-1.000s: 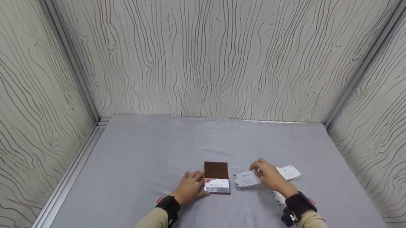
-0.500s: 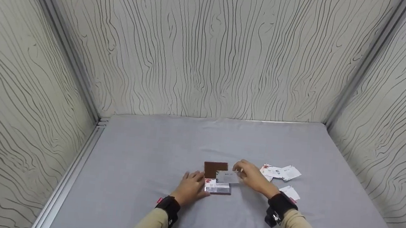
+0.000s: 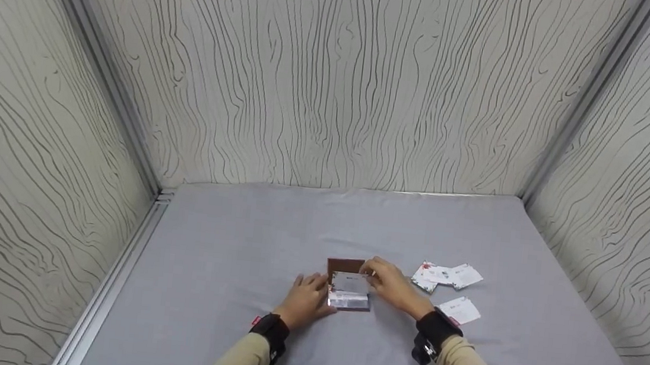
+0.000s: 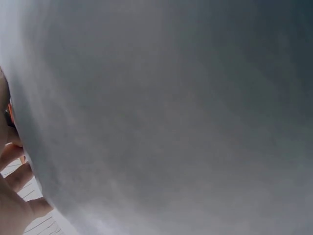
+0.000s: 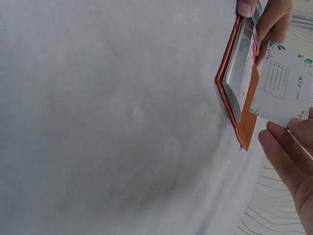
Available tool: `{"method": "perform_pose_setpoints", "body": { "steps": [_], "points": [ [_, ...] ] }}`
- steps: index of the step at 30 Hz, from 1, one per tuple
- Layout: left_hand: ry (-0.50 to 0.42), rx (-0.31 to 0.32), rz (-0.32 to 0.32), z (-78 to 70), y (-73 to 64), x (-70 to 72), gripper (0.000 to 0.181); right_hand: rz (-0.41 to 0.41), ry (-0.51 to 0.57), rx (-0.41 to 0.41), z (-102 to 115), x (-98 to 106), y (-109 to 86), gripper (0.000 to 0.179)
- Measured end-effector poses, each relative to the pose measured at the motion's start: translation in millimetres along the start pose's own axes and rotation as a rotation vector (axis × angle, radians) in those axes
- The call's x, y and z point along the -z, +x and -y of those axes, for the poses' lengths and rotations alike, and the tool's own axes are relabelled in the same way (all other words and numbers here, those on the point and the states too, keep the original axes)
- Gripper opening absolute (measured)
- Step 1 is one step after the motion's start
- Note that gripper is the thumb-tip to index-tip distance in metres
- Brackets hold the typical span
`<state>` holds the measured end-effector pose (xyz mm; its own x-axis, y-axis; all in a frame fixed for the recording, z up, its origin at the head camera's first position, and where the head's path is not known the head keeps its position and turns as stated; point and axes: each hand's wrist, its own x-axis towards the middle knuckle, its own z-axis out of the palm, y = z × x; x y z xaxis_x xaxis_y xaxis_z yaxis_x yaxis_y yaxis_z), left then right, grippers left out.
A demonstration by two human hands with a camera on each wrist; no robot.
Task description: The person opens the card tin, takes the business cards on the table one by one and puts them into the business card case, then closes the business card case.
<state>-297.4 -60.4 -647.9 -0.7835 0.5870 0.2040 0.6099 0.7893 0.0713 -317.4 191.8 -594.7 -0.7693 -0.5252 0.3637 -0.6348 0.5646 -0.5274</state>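
Observation:
A brown card holder [image 3: 343, 264] lies unfolded on the cloth, its clear pocket [image 3: 349, 302] on the near half. A white card with a red print shows in that pocket in the right wrist view. My right hand [image 3: 391, 285] pinches a white business card [image 5: 282, 84] with leafy corners by its right end, between thumb and fingers. The card is over the holder, just beyond the pocket, and looks raised in the right wrist view. My left hand [image 3: 303, 299] rests at the holder's left edge, its thumb on the near corner; only some fingers [image 4: 19, 177] show in the left wrist view.
To the right, several loose cards [image 3: 441, 275] overlap in a group. Another white card [image 3: 460, 310] lies nearer, partly behind the right wrist strap. Grey cloth [image 3: 249, 229] covers the table, with patterned panels [image 3: 334, 88] on three sides.
My right hand has carried the card leftward from beside the loose cards to over the card holder, turning it roughly square with the pocket. My left hand has stayed in place.

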Motion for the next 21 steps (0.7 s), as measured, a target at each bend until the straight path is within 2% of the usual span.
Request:
{"method": "perform_pose_setpoints", "body": {
  "steps": [11, 21],
  "points": [
    [-0.009, -0.028, -0.046, 0.0, -2.1, -1.6, 0.059, 0.047, -0.021, -0.024, -1.1, -10.3, -4.1, 0.025],
    [-0.033, -0.001, 0.001, 0.9, 0.3, -2.5, 0.063, 0.032, -0.060, 0.021, -2.9, -14.7, -5.9, 0.025]
  ]
}}
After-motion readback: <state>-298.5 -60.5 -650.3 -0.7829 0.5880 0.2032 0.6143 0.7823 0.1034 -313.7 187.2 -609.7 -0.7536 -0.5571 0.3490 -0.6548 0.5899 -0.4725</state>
